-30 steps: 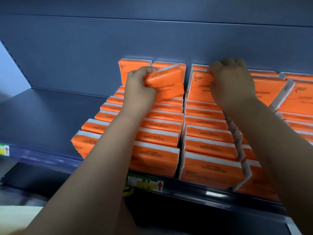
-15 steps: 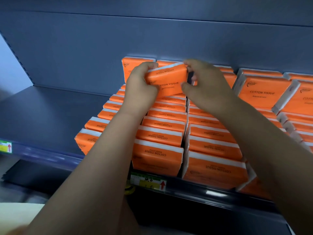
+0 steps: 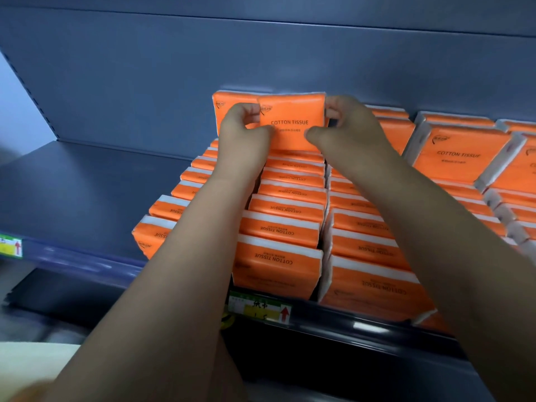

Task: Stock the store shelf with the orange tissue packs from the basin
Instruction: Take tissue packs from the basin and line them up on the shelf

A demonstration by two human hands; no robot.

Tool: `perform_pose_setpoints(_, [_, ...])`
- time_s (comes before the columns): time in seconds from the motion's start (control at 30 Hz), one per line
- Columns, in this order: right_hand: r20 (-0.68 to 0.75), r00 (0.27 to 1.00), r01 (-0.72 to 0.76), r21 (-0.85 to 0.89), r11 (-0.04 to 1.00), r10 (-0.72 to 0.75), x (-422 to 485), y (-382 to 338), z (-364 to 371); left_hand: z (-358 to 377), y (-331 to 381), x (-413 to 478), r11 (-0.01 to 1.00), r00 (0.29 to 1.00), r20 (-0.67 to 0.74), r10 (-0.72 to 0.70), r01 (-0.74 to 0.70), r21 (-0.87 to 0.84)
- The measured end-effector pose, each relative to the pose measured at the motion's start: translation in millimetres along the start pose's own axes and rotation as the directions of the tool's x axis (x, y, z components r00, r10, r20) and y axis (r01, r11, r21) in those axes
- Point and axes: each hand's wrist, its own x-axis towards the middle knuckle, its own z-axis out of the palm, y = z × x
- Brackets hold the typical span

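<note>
Since 1 s ago, moved right hand (image 3: 348,134) off the neighbouring column and onto the orange tissue pack (image 3: 291,123), and turned that pack from a tilt to upright, label facing out. Now gripping it with both hands at its side edges: left hand (image 3: 243,134) with fingers curled round the left edge and thumb on the front, right hand likewise on the right edge, thumb low on the front face. Held near the back edge of the shelf (image 3: 87,198), over the rear end of the 2nd column from the left, close to the back panel (image 3: 261,53) and overlapping another upright pack (image 3: 229,104) just to its left. Cannot tell whether already resting on the leaning packs (image 3: 290,213) beneath or just above them. Judged risks from here: tipping forward down the slanted column if released before properly seated; squashing the soft wrapping, or flattening the rear of the row, if pressed down too hard; knocking over the upright neighbour if slid leftward while settling; dragging front packs toward the front edge, above the price tag (image 3: 258,307), and perhaps off the shelf, if forearms are withdrawn low across the columns. Probably best to seat it, check the lean against the back panel, then lift both hands clear before pulling back.
</note>
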Motion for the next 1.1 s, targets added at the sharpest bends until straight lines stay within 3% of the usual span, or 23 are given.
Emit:
perform_pose_setpoints(0.4, [0.064, 0.991, -0.113, -0.015, 0.993, 0.114, 1.3, 7.6, 18.5, -2.0, 0.5, 1.4, 0.970, 0.961, 0.167, -0.218, 0.233, -0.074])
perform_pose_setpoints(0.53, [0.000, 0.966, -0.256, 0.090, 0.963, 0.257, 3.6, 6.5, 22.8, -2.8, 0.2, 0.1, 0.961, 0.942, 0.221, -0.254, 0.272, -0.054])
perform_pose_setpoints(1.1, [0.098, 0.953, -0.294, 0.075, 0.953, 0.287, -8.9, -4.3, 14.5, -5.9, -4.7, 0.7, 0.973, 0.945, 0.239, -0.225, 0.205, 0.106])
